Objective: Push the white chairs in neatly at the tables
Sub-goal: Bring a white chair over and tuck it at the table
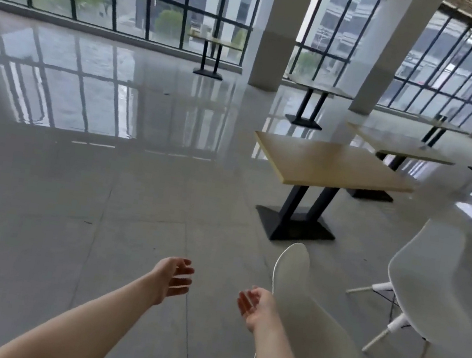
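A white shell chair (311,322) with pale wooden legs stands at the lower right, its back edge toward me. Just left of that edge is my right hand (253,302), palm up, fingers apart, holding nothing and not touching the chair. My left hand (174,278) hovers further left over the floor, also open and empty. A second white chair (433,288) stands to the right, blurred. Both chairs sit apart from the nearest wooden table (332,164), which has a black twin-post base (295,223).
More wooden tables (396,143) on black bases stand behind and to the right. Two white pillars (272,31) rise before tall black-framed windows. Glossy grey tile floor (89,187) stretches wide to the left and centre.
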